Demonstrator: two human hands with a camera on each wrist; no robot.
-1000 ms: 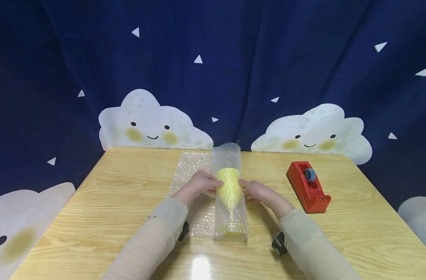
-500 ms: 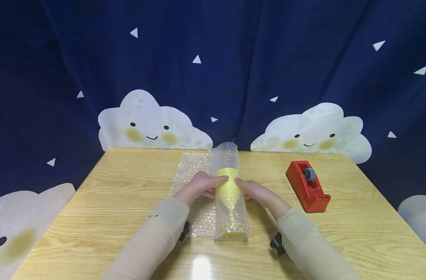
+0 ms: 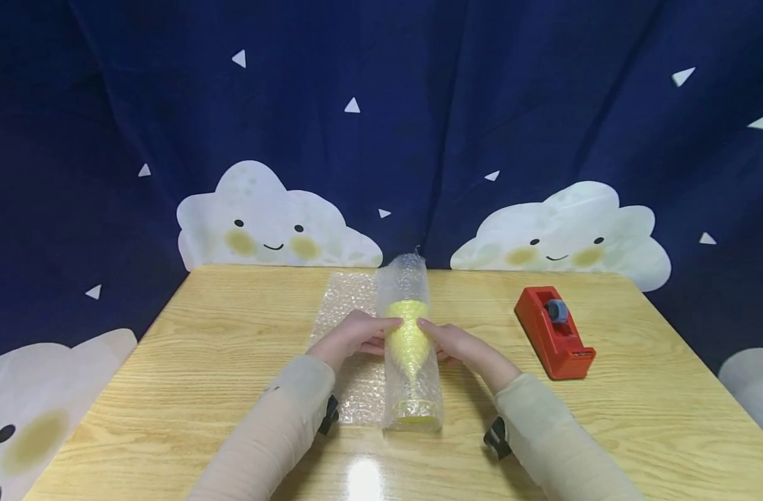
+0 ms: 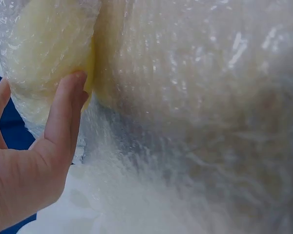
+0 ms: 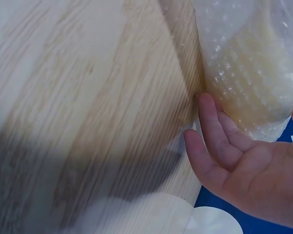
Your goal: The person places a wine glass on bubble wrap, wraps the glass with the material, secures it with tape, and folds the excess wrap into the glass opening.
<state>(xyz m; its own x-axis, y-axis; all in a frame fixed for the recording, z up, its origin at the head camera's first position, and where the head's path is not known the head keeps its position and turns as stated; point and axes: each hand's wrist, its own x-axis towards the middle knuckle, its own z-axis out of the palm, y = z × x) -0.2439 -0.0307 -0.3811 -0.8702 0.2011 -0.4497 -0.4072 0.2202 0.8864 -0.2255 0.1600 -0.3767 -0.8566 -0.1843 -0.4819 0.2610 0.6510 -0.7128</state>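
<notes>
Where the yellow goblet (image 3: 409,348) lies: on its side on the table (image 3: 250,313), bowl pointing away and foot at the near end, rolled in bubble wrap (image 3: 361,396) whose flat tail spreads to its left.
Left hand (image 3: 354,332): thumb laid over the wrapped bowl, fingers nearly straight against its left side, not curled round it.
Right hand (image 3: 457,342): thumb likewise on top, fingers loosely extended low along the right side.
Goblet: probably light and stiff; its material cannot be told, so treating it as fragile seems safer.
Wrap: soft, springy, rather slick, apt to loosen without steady pressure.
Best hold: both sides of the broad bowl, evenly and gently; the thin stem looks weakest, and the unfilled far end would likely crumple.
</notes>
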